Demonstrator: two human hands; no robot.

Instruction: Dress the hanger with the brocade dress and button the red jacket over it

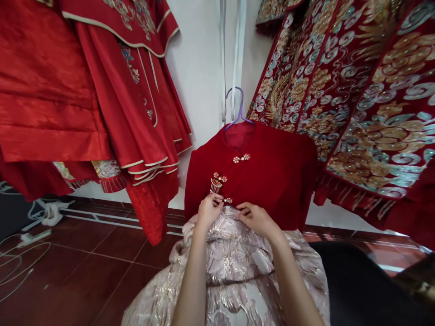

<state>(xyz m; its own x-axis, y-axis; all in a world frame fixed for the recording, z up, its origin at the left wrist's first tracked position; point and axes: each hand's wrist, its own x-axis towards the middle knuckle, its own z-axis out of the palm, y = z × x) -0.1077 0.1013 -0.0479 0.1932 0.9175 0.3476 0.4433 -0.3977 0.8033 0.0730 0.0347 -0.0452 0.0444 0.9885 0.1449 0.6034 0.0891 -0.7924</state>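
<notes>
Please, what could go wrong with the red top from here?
The left hand is very close to the dangling ornament, which might catch and pull loose. The red top hangs on a purple hanger, so a hard downward pull could perhaps slip it off.

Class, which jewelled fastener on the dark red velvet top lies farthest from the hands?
The uppermost fastener, just below the neck opening. The middle fastener and lowest fastener sit closer, near the left hand.
</notes>
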